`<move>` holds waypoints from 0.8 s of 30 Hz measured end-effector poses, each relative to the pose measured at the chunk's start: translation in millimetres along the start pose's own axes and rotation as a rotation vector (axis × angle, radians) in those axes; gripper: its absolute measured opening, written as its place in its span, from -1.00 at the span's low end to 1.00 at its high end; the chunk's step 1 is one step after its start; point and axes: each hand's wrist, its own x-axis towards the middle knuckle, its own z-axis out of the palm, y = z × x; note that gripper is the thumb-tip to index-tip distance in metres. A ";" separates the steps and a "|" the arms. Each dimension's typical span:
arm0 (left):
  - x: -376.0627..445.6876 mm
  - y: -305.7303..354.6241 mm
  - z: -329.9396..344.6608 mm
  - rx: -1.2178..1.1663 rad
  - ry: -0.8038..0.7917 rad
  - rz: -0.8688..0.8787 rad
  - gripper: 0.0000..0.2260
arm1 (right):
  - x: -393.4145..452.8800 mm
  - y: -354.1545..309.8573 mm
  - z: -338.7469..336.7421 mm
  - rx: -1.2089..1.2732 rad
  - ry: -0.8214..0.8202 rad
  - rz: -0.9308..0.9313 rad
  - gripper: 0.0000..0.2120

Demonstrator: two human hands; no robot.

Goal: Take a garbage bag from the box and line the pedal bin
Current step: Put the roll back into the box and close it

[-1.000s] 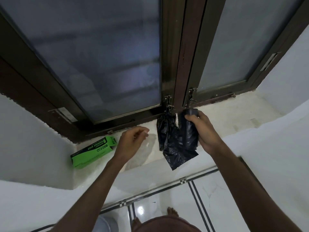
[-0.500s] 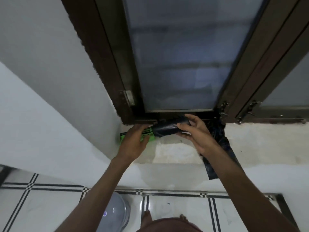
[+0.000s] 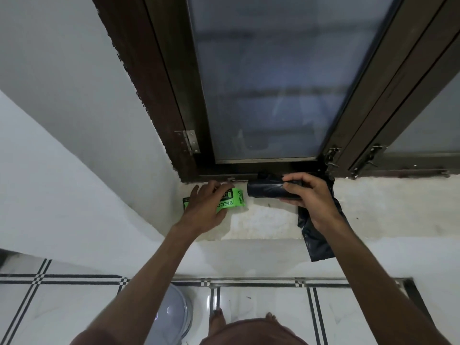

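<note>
A green garbage bag box (image 3: 230,200) lies on the white window sill (image 3: 388,207), in its left corner. My left hand (image 3: 202,210) lies flat on the box and holds it down. My right hand (image 3: 307,195) grips a black roll of garbage bags (image 3: 265,191), held level with its left end at the box's open right end. A loose black garbage bag (image 3: 317,241) hangs from under my right hand over the sill's front edge. The pedal bin (image 3: 174,317), with a pale shiny lid, stands on the floor below, partly behind my left forearm.
A dark brown window frame (image 3: 154,100) with frosted glass rises right behind the sill. A white wall closes off the left side. White floor tiles with black lines (image 3: 62,280) lie below, and my bare feet (image 3: 217,319) stand next to the bin.
My left hand has settled flat on the green box. My right hand has turned the roll level and brought it to the box's open end. The view has swung left.
</note>
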 end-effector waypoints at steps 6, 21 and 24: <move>-2.5 9.9 -1.6 -0.080 -0.015 0.140 -0.38 | 0.5 0.2 -12.5 0.055 -0.025 0.024 -0.71; -11.7 4.9 -15.5 -0.459 0.060 -0.035 -0.43 | -11.6 12.3 17.7 -0.043 -0.292 -0.069 -0.53; -12.2 7.6 -13.9 -0.438 -0.003 -0.006 -0.43 | -14.3 10.8 15.9 -0.175 -0.375 -0.097 -0.53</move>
